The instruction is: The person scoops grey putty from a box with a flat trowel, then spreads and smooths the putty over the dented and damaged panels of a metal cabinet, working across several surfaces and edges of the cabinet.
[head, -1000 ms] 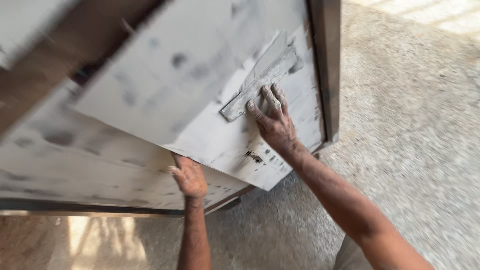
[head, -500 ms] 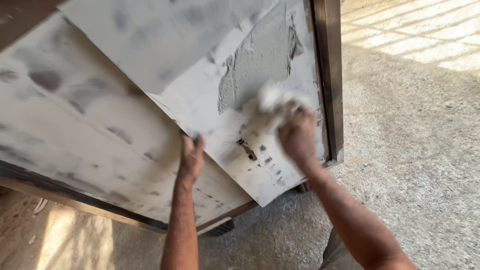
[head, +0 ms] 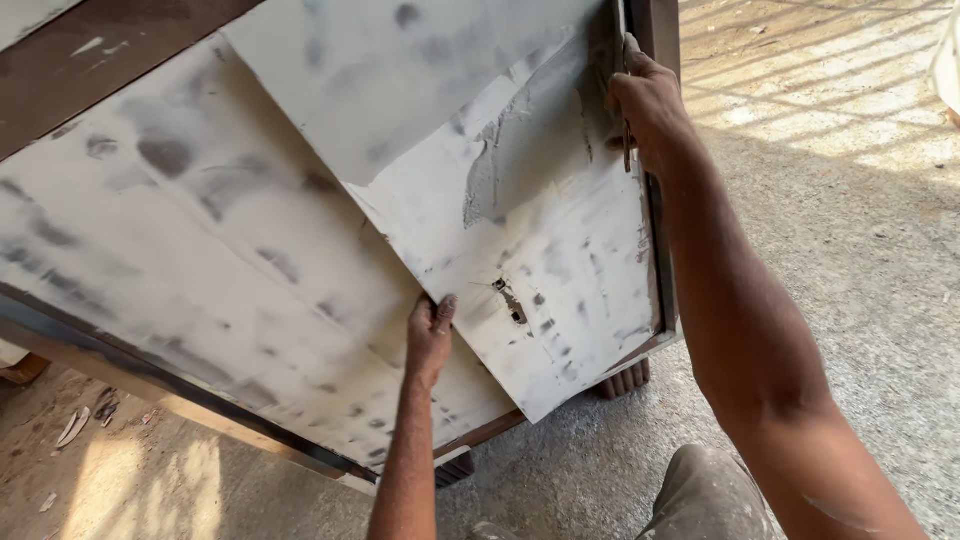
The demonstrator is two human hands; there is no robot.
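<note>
We see a flat white-coated sheet panel [head: 540, 290], chalky and smudged with grey blotches, lying tilted on a larger white-primed door slab with dark brown wooden frame [head: 150, 250]. A rough grey filler patch [head: 510, 160] sits near the panel's upper right. Left hand [head: 430, 335] grips the panel's lower-left edge, fingers curled over it. Right hand [head: 645, 100] clenches a thin blade-like tool at the panel's top-right edge. Speckled concrete floor [head: 850, 250] lies beyond the panel.

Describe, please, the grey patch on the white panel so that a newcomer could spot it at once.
Start at the big white-coated panel leaning in its dark brown frame. Go to its upper right, just left of the right hand. The rough grey filler patch lies there, the only ridged, wet-looking area among soft dark smudges.
</note>
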